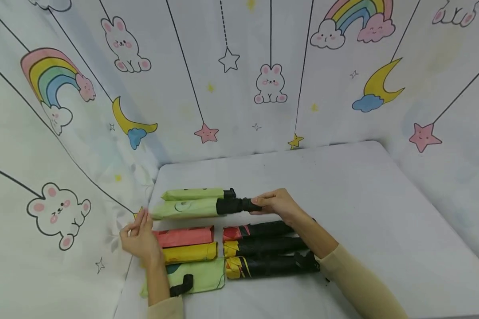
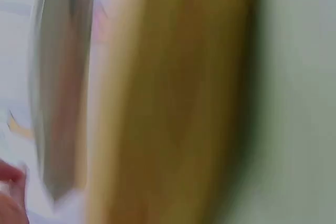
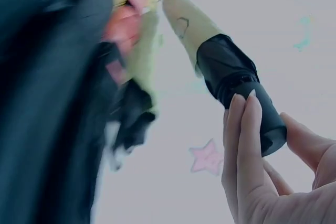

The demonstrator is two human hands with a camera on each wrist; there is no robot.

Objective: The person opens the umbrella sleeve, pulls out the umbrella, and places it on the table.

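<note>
The umbrella (image 1: 199, 207), pale green at one end and black at the other, is in the right hand (image 1: 280, 204), over the left part of the white table (image 1: 367, 208). The right fingers and thumb are clamped on its black handle (image 3: 261, 121), pinching it near the tip. It lies nearly level in the head view, its green end toward the left hand (image 1: 139, 235). That hand is empty, its fingers loosely bent with the tips up, just beside the green end; the right wrist view shows a gap between them. Just behind the held umbrella is a second green umbrella (image 1: 193, 193) with a black end. Nearer the person, a red bundle (image 1: 185, 237), a yellow bundle (image 1: 193, 253) and a flat green bundle (image 1: 209, 272) lie in a row, partly behind the left arm; a hooked black handle (image 1: 183, 284) shows over the green one. To their right are three black umbrellas side by side, one red-ended (image 1: 265, 229) and two yellow-ended, with the right forearm across the farther ones. A white cloth (image 1: 239, 106) printed with rabbits, stars and rainbows hangs around the table. The left wrist view is mostly blurred.
</note>
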